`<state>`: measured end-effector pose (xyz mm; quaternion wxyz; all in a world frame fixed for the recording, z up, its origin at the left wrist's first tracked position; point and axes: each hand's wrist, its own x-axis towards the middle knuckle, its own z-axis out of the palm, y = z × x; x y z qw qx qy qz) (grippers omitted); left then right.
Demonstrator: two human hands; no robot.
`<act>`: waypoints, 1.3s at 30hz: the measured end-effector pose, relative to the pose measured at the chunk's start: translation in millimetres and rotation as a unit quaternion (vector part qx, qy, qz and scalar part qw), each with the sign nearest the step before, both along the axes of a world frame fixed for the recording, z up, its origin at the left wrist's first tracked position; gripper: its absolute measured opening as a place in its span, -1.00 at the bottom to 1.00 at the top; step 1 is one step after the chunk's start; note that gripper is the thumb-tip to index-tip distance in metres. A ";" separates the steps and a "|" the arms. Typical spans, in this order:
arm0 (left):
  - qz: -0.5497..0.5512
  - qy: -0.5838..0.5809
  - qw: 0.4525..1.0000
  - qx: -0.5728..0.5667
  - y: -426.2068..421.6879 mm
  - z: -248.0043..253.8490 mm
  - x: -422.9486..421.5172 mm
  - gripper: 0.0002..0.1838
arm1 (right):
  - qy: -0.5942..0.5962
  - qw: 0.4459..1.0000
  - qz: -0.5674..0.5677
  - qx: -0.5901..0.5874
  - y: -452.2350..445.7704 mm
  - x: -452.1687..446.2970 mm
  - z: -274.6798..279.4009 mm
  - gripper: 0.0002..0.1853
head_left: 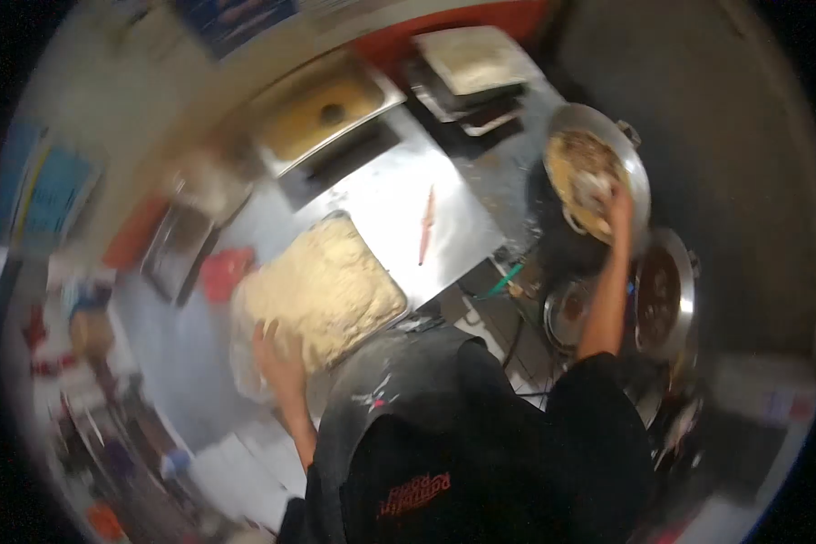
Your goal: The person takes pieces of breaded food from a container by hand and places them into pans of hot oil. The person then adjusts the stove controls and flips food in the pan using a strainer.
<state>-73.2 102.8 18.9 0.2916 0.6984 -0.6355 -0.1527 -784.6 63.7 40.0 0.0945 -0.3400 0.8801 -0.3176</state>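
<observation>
A rectangular metal tray (pixel 392 319) sits at the counter's near edge, heaped with a pale yellow, lumpy, dough-like mass (pixel 326 281). My left hand (pixel 279 358) rests at the near left side of this mass, fingers stretched out, beside a clear plastic sheet or bag (pixel 245 363). Off to the right, my right hand (pixel 616 208) reaches into a large metal wok (pixel 641 172) containing brown and yellowish food (pixel 589 150). Its fingers are closed around something whitish (pixel 592 188), too blurred to name.
A red-handled, slim tool (pixel 427 225) lies on the steel counter (pixel 462 204). Behind it stand a deep steel pan (pixel 276 163) and stacked trays (pixel 476 59). Another pan with dark brown contents (pixel 659 295) is at right. Pink cloth or plastic (pixel 227 272) lies left of the tray.
</observation>
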 end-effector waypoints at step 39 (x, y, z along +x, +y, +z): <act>0.022 0.017 0.999 0.020 29.5 -3.6 97.0 -0.48 | 0.009 0.624 0.766 0.153 -157.6 583.5 -36.9 -0.45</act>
